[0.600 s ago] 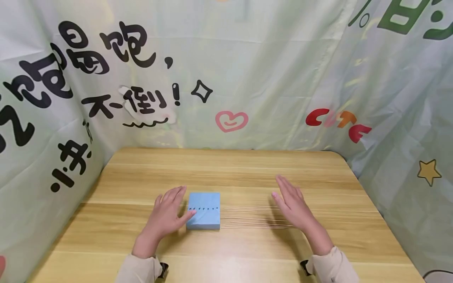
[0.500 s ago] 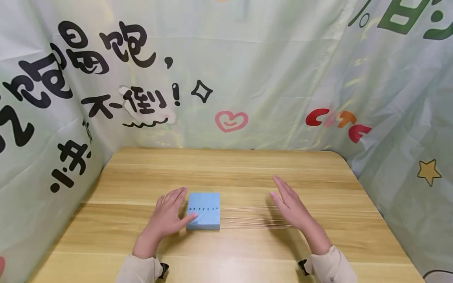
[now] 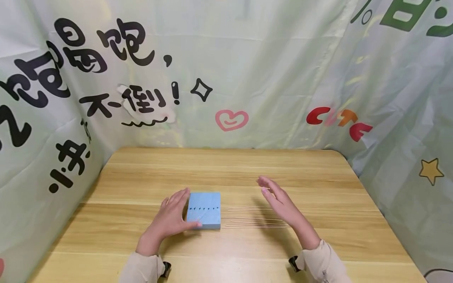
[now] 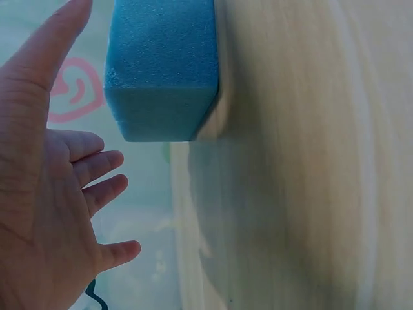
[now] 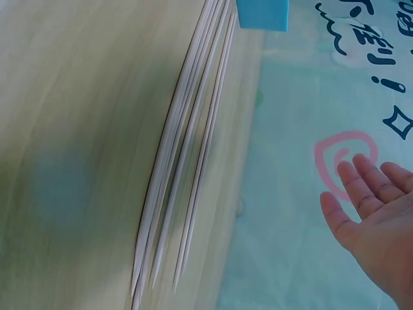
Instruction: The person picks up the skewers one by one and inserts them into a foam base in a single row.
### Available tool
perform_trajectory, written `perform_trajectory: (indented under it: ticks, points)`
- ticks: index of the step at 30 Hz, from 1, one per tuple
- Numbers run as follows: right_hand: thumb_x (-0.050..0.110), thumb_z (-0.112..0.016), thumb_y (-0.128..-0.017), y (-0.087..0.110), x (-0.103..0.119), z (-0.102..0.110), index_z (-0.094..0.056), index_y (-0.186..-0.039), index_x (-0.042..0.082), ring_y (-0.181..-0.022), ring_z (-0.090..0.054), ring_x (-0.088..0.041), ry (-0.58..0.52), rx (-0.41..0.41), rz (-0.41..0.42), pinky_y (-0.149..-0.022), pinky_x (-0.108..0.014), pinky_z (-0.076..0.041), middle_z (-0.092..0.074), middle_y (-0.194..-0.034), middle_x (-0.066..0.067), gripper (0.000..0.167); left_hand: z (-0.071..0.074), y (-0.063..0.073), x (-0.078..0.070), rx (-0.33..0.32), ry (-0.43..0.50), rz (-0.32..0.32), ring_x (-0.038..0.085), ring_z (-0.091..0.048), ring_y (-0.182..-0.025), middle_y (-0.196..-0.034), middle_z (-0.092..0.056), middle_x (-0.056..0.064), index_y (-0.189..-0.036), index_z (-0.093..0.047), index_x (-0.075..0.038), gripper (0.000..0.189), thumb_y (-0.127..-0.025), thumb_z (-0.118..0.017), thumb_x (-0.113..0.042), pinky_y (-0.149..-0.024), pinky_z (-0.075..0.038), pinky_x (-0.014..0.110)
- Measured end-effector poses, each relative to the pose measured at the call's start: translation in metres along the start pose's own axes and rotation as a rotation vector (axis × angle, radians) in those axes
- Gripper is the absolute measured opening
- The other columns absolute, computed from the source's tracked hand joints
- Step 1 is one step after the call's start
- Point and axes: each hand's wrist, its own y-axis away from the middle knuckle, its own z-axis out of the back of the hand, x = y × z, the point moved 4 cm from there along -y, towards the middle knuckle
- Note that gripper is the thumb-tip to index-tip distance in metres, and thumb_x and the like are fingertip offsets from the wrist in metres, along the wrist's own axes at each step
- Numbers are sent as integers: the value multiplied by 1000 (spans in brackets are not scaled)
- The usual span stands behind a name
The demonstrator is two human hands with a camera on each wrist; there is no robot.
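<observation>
A blue foam block (image 3: 204, 216) with a row of small dark holes across its top lies on the table. My left hand (image 3: 171, 216) is at the block's left side, thumb along the near edge and fingers by the far left corner; in the left wrist view the fingers are spread beside the block (image 4: 161, 64). Several thin wooden sticks (image 3: 247, 218) lie side by side to the right of the block. Over their right ends hovers my right hand (image 3: 283, 204), fingers extended and holding nothing. The right wrist view shows the sticks (image 5: 187, 142) with pointed ends, apart from the hand.
The wooden table (image 3: 226, 169) has rounded far corners. A pale printed curtain (image 3: 269, 78) hangs behind it and on both sides. Each wrist has a dark strap below a beige sleeve (image 3: 320, 261).
My right hand has moved left above the sticks. The left hand has shifted slightly right, its thumb now along the block's near edge. The head view has tilted slightly.
</observation>
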Motion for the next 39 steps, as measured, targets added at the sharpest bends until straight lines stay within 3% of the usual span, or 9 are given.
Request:
perform_trajectory:
  ticks: [7,18,25,34,39]
  points:
    - [22,-48,-100,-7,-3,-9,-49,-133,1,-112,-54,-25,-65,25,-38,-93,-37,-42,-59,-120,-17,39,-6,-3,1,23,5,1,36,-29,-137,-150,-32,17,-147,-28,0,119,-61,-72,-70,-104,-20,67]
    - [14,-61,-92,-17,-21,-22,-61,-113,-7,-96,-60,-24,-106,94,-123,-79,-26,-48,-66,-105,-17,29,-9,-4,3,41,27,2,36,-29,-137,-148,-34,19,-146,-30,1,118,-60,-77,-65,-104,-19,67]
    - [14,-63,-91,-21,-34,-28,-64,-104,-6,-85,-58,-24,-45,116,-161,-72,-25,-47,-65,-93,-13,24,-10,-5,4,37,28,-1,36,-30,-136,-147,-36,20,-145,-33,1,117,-58,-78,-64,-104,-20,66]
    - [6,-62,-90,-22,-50,-36,-66,-95,-4,-76,-56,-14,-20,187,-246,-65,-24,-47,-65,-87,-10,13,-11,-3,7,38,22,0,35,-31,-136,-147,-37,19,-144,-35,0,118,-57,-77,-67,-105,-22,63]
    - [6,-63,-89,-23,-57,-34,-68,-91,1,-69,-54,-11,65,174,-279,-59,-24,-47,-65,-82,-4,7,-10,-6,6,26,30,-9,35,-31,-136,-147,-37,18,-144,-35,-1,118,-56,-78,-66,-105,-21,63]
